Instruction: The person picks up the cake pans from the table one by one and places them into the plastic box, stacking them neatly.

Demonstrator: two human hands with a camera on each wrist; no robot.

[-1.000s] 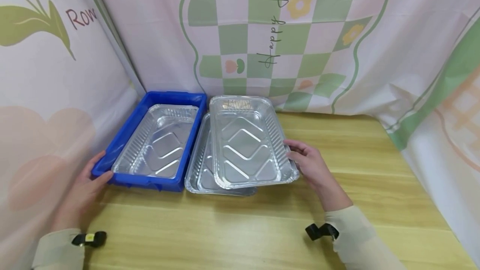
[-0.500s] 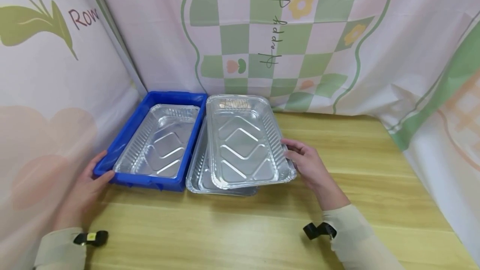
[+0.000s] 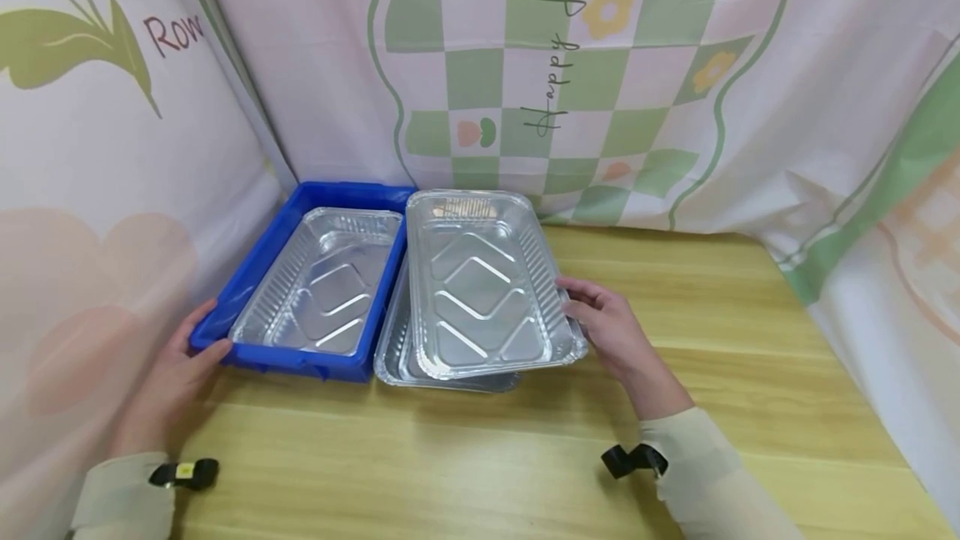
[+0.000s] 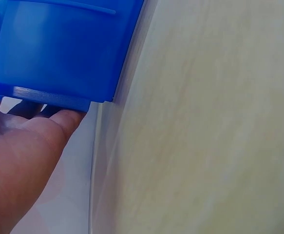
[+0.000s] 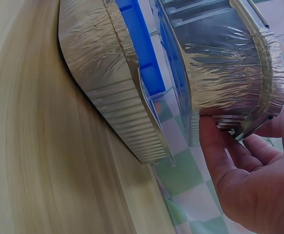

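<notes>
My right hand (image 3: 613, 330) pinches the right rim of a shallow rectangular foil tray (image 3: 480, 294). In the right wrist view, this tray hangs tilted with a gap above a second foil tray (image 5: 117, 105), which rests on the table. The upper tray hides much of the lower one in the head view. On the left, my left hand (image 3: 176, 373) holds the near-left corner of a blue plastic bin (image 3: 300, 360), fingers on its outer side and thumb at the front. Inside that bin lies a third foil tray (image 3: 333, 290). The left wrist view shows fingers tucked beneath the bin's edge (image 4: 49, 99).
The bin and lower tray stand side by side on a wood-grain table (image 3: 465, 465). A printed curtain (image 3: 600, 90) hangs close behind them, and another curtain (image 3: 97, 190) rises beside the bin on the left.
My right hand has shifted slightly left with the held tray, bringing its left edge nearer the blue bin. The left hand stays on the bin's corner.
</notes>
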